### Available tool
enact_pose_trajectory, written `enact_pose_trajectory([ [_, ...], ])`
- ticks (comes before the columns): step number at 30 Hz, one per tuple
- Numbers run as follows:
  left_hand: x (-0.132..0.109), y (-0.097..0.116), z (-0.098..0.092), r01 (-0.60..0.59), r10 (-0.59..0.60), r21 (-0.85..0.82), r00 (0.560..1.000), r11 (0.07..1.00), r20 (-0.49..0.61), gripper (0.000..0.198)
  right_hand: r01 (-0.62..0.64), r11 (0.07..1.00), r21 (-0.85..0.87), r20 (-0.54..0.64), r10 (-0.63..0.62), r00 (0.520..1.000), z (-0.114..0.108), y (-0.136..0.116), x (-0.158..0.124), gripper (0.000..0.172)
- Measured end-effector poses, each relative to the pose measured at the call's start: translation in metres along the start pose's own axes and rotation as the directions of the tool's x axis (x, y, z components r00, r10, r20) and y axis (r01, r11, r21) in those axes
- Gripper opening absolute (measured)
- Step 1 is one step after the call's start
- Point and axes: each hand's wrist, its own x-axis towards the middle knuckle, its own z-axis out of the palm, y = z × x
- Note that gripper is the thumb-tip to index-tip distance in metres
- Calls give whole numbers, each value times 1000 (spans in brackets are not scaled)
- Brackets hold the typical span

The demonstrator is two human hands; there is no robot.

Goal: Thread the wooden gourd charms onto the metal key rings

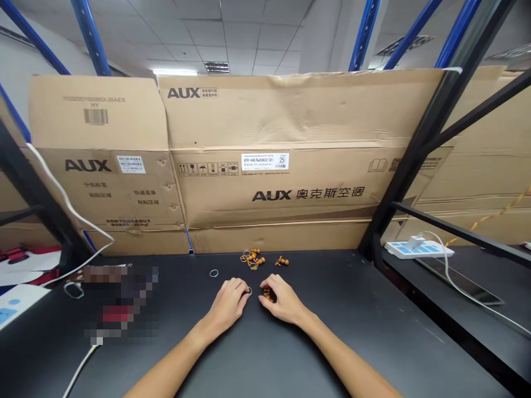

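My left hand (pixel 229 301) rests on the black table (pixel 332 309) with its fingers curled, pinching a small metal ring (pixel 249 291) at the fingertips. My right hand (pixel 281 300) lies just to its right, fingers closed round a small orange-brown bead piece (pixel 267 293). The two hands almost touch. A little farther back lies a pile of orange-brown bead pieces with rings (pixel 253 258), and one separate bead piece (pixel 282 261) to its right. A loose metal ring (pixel 214 273) lies on the table to the left of the hands.
Large AUX cardboard boxes (pixel 282 166) stand as a wall along the table's back edge. A black rack post (pixel 418 149) slants at the right, with a white power strip (pixel 417 249) and cable beyond. A blurred patch (pixel 120 301) and white cable (pixel 83 365) lie at left.
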Motion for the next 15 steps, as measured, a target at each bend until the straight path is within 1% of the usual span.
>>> enact_pose_trajectory([
  [2,0,0,1,2,-2,8,1000,1000,11,13,35,999,27,25,-36,999,-2,-1,0,20],
  [5,1,1,0,-1,0,17,1000,1000,24,19,56,998,35,34,-57,998,-2,1,1,24],
  [7,1,2,-2,-3,3,11,1000,1000,29,23,65,997,30,25,-65,998,-1,3,1,22],
  [10,1,4,-4,10,-10,-22,999,1000,38,23,84,996,43,11,-85,996,1,5,0,17],
  [15,2,2,-3,50,-46,-157,999,986,28,21,125,990,64,1,-125,992,3,3,-1,12],
])
